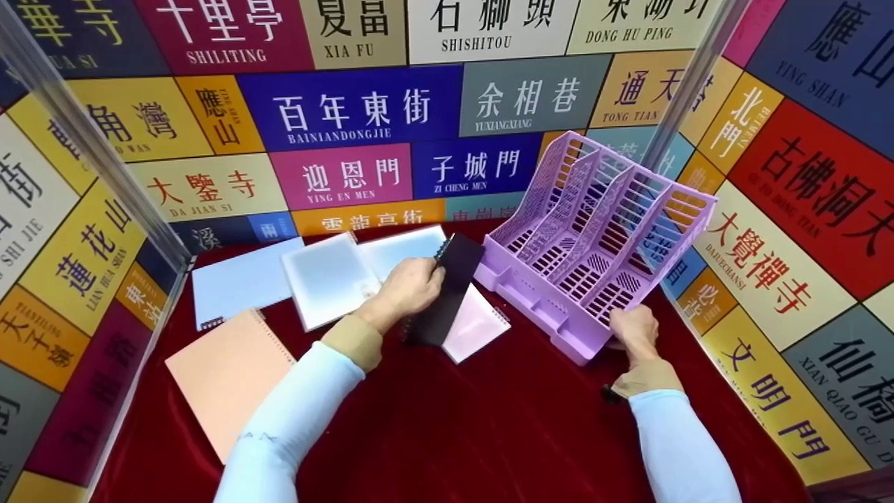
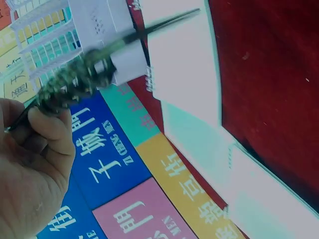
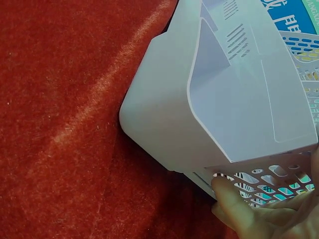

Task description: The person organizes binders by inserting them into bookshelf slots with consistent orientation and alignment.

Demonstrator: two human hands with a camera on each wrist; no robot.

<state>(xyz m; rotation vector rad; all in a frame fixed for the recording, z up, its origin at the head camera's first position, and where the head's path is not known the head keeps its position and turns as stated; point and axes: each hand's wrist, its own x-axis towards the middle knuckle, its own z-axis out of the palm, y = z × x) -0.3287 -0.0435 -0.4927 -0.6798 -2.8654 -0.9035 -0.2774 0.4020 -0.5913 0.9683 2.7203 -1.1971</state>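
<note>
A black spiral notebook (image 1: 457,279) is pinched at its coiled edge by my left hand (image 1: 413,285). The left wrist view shows the notebook's coil (image 2: 82,79) nearly edge-on, with the thumb and fingers at one end of it. To the right stands a purple file rack (image 1: 545,297) with several upright slots. My right hand (image 1: 635,328) grips the rack's front right corner. Seen from the right wrist, fingers (image 3: 232,204) lie against the perforated side wall, low down; the rest of that hand is partly out of frame. A pink notebook (image 1: 480,325) lies partly under the black one.
Left of the hands, a peach spiral notebook (image 1: 227,374), a light blue one (image 1: 244,279) and a pale blue-white one (image 1: 325,269) lie on the dark red cloth (image 1: 475,433). Another blue notebook (image 1: 412,243) lies behind my left hand. Sign-printed panels (image 1: 349,105) enclose the back and sides.
</note>
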